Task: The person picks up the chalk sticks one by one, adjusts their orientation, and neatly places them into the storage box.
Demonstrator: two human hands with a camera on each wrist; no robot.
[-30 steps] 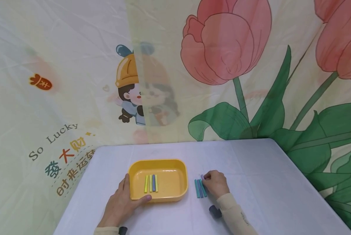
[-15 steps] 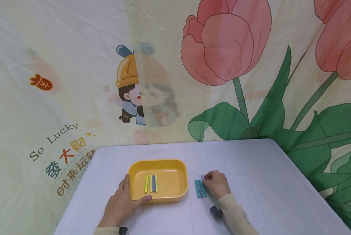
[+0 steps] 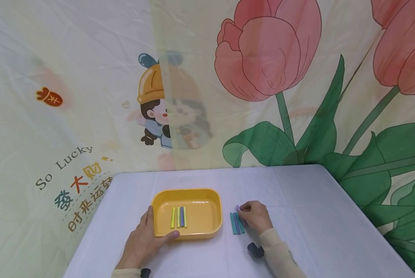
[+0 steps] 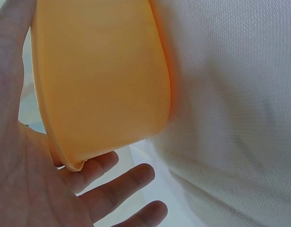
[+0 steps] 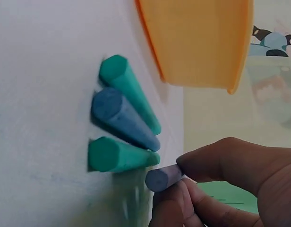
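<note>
From here I see my left hand (image 3: 143, 241) cupped against the near left corner of the yellow tray (image 3: 204, 227), thumb up along its outer side wall and fingers lying straight along the front wall; the left wrist view shows the fingers (image 4: 115, 189) relaxed and spread under the tray's smooth, rounded plastic rim (image 4: 103, 85), touching rather than gripping; the tray is a shallow rounded rectangle of glossy moulded plastic, and inside it, just beyond my left fingers, four short sticks (image 3: 178, 217) lie parallel, yellow-green, pale yellow, blue and yellow; my right hand (image 3: 256, 217) sits on the far side of the tray, curled, pinching the end of a lilac chalk stick (image 5: 163, 178) between thumb and fingertips; that stick is a short matte cylinder with a flat, slightly chalky end face; just to the left of this hand, between it and the tray, three more chalk sticks (image 5: 124, 123) lie side by side on the cloth, teal, blue, teal, touching one another, blunt-ended and powdery in surface; the table cover (image 3: 297, 200) under both hands is a pale lavender fabric with a fine woven grain and soft creases; behind it hangs a thin, wrinkled printed sheet (image 3: 270, 58) of tulips.
</note>
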